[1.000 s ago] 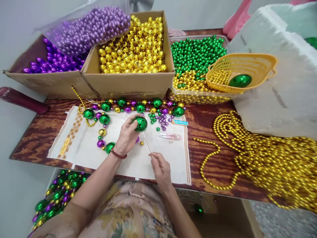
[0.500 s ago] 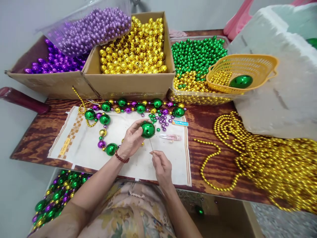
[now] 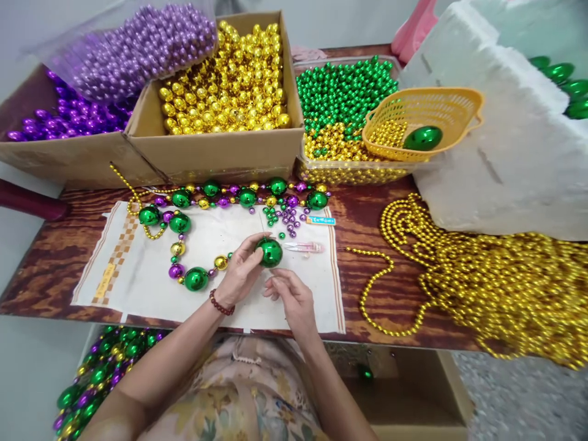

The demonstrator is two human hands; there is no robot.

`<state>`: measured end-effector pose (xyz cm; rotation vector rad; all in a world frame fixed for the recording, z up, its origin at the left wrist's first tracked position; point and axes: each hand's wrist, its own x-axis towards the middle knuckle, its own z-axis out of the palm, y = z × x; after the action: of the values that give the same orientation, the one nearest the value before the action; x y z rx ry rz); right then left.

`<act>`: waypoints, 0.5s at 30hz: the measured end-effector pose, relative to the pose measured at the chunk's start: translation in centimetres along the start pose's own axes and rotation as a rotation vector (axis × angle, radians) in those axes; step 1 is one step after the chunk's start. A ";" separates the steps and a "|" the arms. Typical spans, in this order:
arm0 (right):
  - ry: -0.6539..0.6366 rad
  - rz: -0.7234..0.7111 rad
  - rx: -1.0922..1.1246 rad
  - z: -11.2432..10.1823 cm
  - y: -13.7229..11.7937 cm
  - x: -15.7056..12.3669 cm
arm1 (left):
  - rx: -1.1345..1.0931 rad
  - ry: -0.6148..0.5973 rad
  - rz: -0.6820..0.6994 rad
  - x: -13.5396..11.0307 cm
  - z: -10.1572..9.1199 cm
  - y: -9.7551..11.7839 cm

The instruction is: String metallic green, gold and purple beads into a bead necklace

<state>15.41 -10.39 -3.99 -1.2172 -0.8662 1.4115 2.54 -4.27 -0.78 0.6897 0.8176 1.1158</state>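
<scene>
My left hand point(image 3: 239, 269) grips a large shiny green ball bead point(image 3: 269, 252) above a white cloth point(image 3: 138, 275). My right hand point(image 3: 290, 298) is right below the ball, fingers pinched together near its underside; what they hold is too thin to see. A partly strung chain of green, purple and gold beads point(image 3: 197, 202) curves over the cloth from the left hand round to the back. Small loose green and purple beads point(image 3: 287, 217) lie behind the ball. A pink thread clipper point(image 3: 303, 247) rests just right of it.
Cardboard boxes of purple beads point(image 3: 55, 122) and gold beads point(image 3: 225, 73) stand at the back, with a tray of green and gold beads point(image 3: 344, 98) and a yellow basket point(image 3: 422, 122). Gold bead strands point(image 3: 496, 288) pile at right beside a white foam block point(image 3: 505, 141).
The right hand has come up from below to the underside of the green ball, and the needle seen earlier no longer shows. The left hand has lowered slightly with the ball.
</scene>
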 end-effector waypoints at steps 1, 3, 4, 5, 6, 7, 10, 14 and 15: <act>0.039 0.037 0.035 -0.1 0.4 0.0 | 0.058 -0.007 0.003 -0.2 0.0 -0.4; 0.107 0.082 0.093 -0.5 1.1 0.1 | 0.216 -0.040 -0.006 -0.6 -0.1 -1.2; 0.134 0.090 0.110 -0.7 1.4 0.1 | 0.299 -0.064 -0.017 -0.6 -0.1 -1.4; 0.159 0.089 0.118 -1.0 1.6 0.1 | 0.379 -0.088 -0.027 -0.5 -0.2 -1.4; 0.182 0.087 0.118 -1.4 1.9 0.1 | 0.458 -0.106 -0.028 -0.1 -0.4 -1.2; 0.204 0.083 0.113 -1.8 2.0 0.1 | 0.543 -0.109 -0.009 0.5 -0.7 -0.8; 0.254 0.065 0.089 -3.1 2.2 0.2 | 0.931 -0.035 0.153 3.9 -2.0 1.4; 0.255 0.055 0.084 -4.1 2.2 0.2 | 1.672 -0.013 0.188 9.0 -3.2 4.0; 0.249 0.057 0.087 -4.1 2.1 0.2 | 1.815 -0.034 0.137 9.8 -3.2 4.2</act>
<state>18.92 -11.07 -6.98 -1.3263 -0.5965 1.2952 -0.06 6.60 -1.14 2.2284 1.6885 0.1604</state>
